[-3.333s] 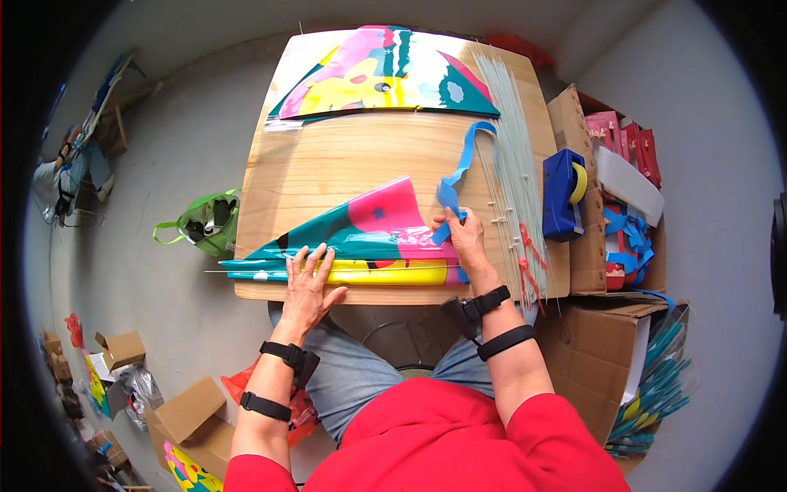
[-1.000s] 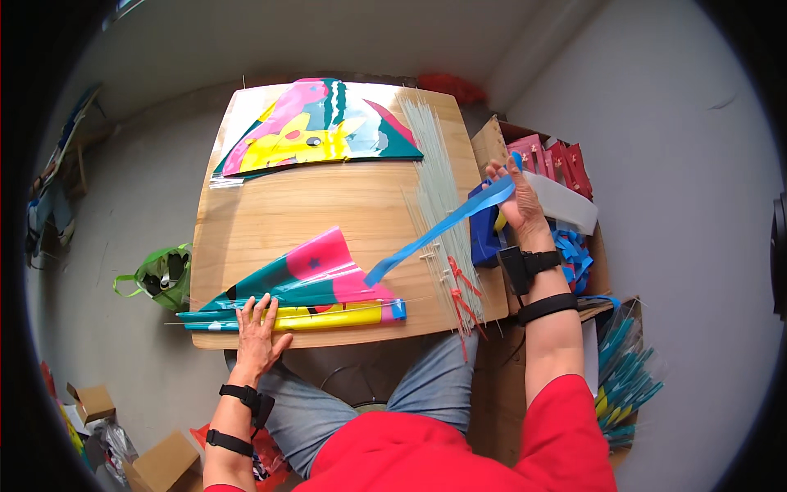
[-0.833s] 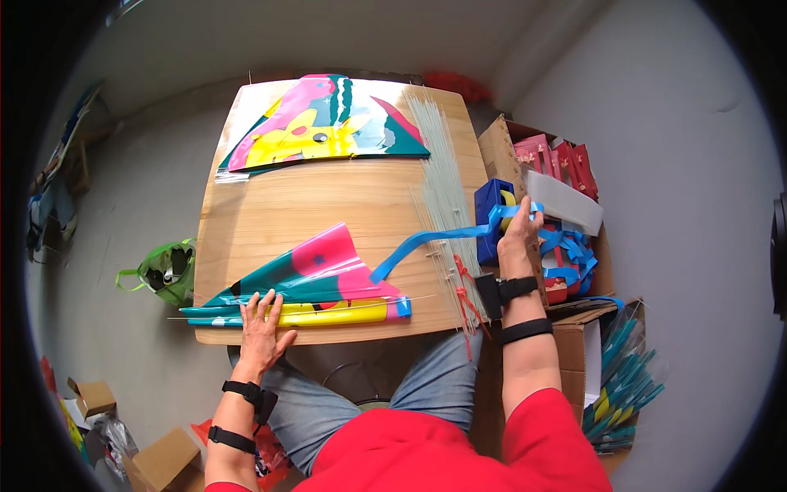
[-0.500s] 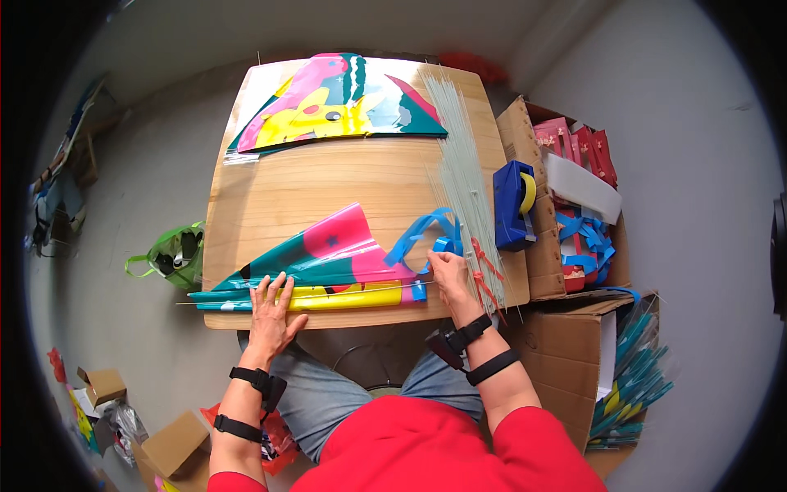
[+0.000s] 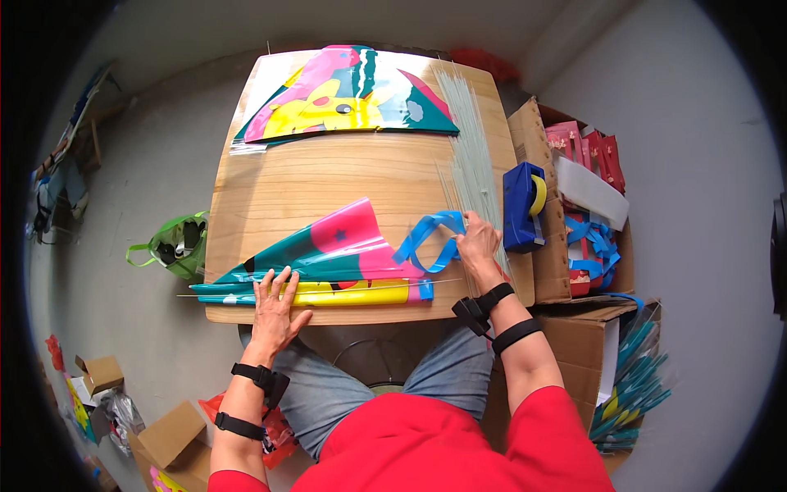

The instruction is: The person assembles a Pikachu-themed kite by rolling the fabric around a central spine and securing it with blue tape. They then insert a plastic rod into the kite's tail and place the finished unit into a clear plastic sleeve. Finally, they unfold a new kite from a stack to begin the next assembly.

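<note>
My left hand (image 5: 275,303) lies with fingers spread on a glossy plastic kite sheet (image 5: 336,246) in pink, teal and yellow, pressing its folded near edge. A thin rod (image 5: 447,281) runs lengthwise along that fold and sticks out past both ends. My right hand (image 5: 479,243) is closed beside a loose loop of blue ribbon (image 5: 410,248), over the near end of a bundle of pale thin rods (image 5: 471,156). Its fingertips partly cover the ribbon's right side, and what they pinch, if anything, cannot be made out.
Stacked printed kite sheets (image 5: 328,107) lie at the table's far side. A blue tape dispenser (image 5: 520,205) stands at the right edge. Cardboard boxes (image 5: 566,336) hold red packets, blue ribbon and rolled teal items. A green bag (image 5: 182,246) stands left of the wooden table (image 5: 328,176).
My right hand has moved right and away from me, from the ribbon's near side toward the rods. My forearm now covers the red ties. My left hand stays on the sheet.
</note>
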The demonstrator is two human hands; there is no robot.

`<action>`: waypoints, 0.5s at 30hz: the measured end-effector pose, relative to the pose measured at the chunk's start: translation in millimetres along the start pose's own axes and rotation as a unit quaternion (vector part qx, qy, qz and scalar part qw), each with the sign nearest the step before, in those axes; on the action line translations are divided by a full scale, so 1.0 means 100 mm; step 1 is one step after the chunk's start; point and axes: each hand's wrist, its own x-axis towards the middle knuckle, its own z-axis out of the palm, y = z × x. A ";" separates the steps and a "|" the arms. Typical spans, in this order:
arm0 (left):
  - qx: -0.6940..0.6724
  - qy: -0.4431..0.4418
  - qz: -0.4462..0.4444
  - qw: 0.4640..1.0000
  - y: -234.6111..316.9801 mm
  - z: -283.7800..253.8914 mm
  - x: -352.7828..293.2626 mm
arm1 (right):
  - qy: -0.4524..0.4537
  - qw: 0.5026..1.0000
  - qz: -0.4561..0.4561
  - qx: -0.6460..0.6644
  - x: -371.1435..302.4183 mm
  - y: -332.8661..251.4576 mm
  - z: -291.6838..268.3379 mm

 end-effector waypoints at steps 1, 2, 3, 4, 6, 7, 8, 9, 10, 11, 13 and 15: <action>-0.001 0.000 0.000 1.000 0.01 -0.01 0.01 | 0.038 0.998 -0.052 -0.026 0.08 0.10 -0.01; 0.002 -0.002 -0.005 1.000 -0.01 -0.01 -0.02 | 0.166 0.973 -0.132 -0.094 0.21 0.09 -0.19; 0.009 -0.005 -0.012 1.000 -0.03 -0.02 -0.05 | 0.214 0.948 -0.172 -0.161 0.39 0.11 -0.42; 0.014 -0.007 -0.015 1.000 -0.04 -0.03 -0.05 | 0.267 0.917 -0.195 -0.222 0.61 0.22 -0.63; 0.015 -0.012 -0.014 1.000 -0.04 -0.02 -0.05 | 0.309 0.879 -0.182 -0.315 0.99 0.46 -1.06; 0.009 -0.011 -0.009 1.000 -0.03 -0.01 -0.03 | 0.332 0.848 -0.173 -0.375 1.19 0.64 -1.28; 0.007 -0.009 -0.008 1.000 -0.03 -0.01 -0.01 | 0.321 0.849 -0.135 -0.397 1.39 0.82 -1.46; 0.006 -0.011 -0.006 1.000 -0.02 -0.01 -0.01 | 0.307 0.849 -0.098 -0.418 1.53 0.98 -1.60; 0.004 -0.012 -0.005 1.000 -0.01 -0.01 0.00 | 0.273 0.860 -0.033 -0.430 1.62 1.05 -1.80; 0.002 -0.013 -0.004 1.000 0.00 -0.01 0.01 | 0.237 0.865 0.032 -0.440 1.67 1.08 -1.99; 0.010 -0.007 -0.007 1.000 -0.02 -0.01 0.00 | 0.157 0.864 0.091 -0.469 1.67 1.03 -2.19; 0.012 -0.008 -0.006 1.000 -0.01 0.01 -0.01 | 0.081 0.863 0.097 -0.489 1.53 0.90 -2.27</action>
